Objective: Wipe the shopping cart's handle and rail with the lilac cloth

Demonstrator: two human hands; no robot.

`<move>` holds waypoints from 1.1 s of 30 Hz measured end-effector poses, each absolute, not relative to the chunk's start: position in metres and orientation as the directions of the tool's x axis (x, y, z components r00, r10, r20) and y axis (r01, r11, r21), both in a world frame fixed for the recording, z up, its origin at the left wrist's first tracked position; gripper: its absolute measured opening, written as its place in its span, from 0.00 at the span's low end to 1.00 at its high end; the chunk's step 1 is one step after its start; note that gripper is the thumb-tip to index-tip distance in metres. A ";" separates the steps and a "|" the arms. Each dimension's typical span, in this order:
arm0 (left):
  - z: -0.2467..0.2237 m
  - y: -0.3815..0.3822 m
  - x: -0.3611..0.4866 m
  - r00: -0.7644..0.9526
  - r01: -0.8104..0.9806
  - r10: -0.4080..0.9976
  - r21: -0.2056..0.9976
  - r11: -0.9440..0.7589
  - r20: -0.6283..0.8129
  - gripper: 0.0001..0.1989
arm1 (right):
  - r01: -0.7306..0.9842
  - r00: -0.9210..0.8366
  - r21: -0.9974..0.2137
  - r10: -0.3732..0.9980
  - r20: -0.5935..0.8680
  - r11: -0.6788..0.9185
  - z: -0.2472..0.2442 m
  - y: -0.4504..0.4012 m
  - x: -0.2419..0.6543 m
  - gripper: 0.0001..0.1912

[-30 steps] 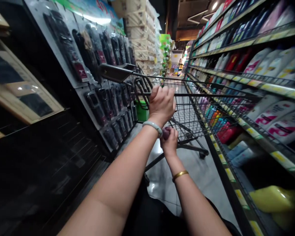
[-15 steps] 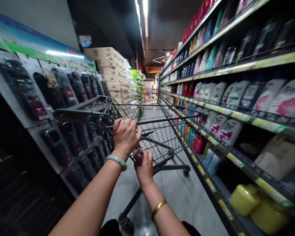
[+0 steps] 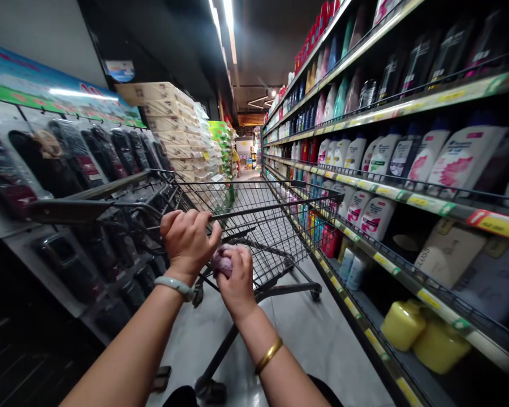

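My left hand (image 3: 189,240), with a pale bangle at the wrist, is wrapped round the near top rail of a black wire shopping cart (image 3: 271,207). Just below and to its right, my right hand (image 3: 238,280) has its fingers bent round a crumpled purple cloth (image 3: 223,262), close against the cart's side. A gold bangle circles that wrist. The cart stands sideways in front of me, its handle (image 3: 70,210) out to the left. Bare wire mesh shows through the basket.
Shelves of shampoo bottles (image 3: 453,150) run along the right, with yellow containers (image 3: 402,325) on the lowest one. To the left hangs a rack of packaged slippers or similar dark goods (image 3: 59,164). Stacked cartons (image 3: 165,121) stand beyond it. Grey floor (image 3: 305,339) lies between.
Cart, hands and surroundings sit further left in the picture. More of the right-hand shelf shows. The purple cloth appears lighter and fuller beside my right fingers; both hands keep their hold.
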State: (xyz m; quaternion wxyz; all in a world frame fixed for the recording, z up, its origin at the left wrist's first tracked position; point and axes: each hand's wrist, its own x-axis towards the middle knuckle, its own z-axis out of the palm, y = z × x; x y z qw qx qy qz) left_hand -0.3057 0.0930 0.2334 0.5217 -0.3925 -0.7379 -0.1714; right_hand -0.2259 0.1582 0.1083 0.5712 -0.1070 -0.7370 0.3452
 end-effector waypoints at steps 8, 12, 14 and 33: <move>0.235 0.076 -0.306 -0.116 0.753 0.349 -0.147 0.641 0.930 0.08 | -0.059 -0.423 -0.663 0.583 0.694 0.746 0.106 0.170 -0.219 0.17; 0.237 0.068 -0.304 -0.119 0.750 0.348 -0.145 0.645 0.930 0.09 | -0.186 -0.364 -0.599 0.511 0.778 0.779 0.126 0.159 -0.218 0.19; 0.237 0.064 -0.303 -0.116 0.752 0.350 -0.148 0.642 0.929 0.09 | -0.272 -0.294 -0.517 0.442 0.848 0.812 0.139 0.153 -0.218 0.20; 0.236 0.051 -0.311 -0.115 0.761 0.325 -0.127 0.636 0.939 0.12 | 0.011 -0.436 -0.481 0.437 0.787 0.876 0.150 0.148 -0.194 0.17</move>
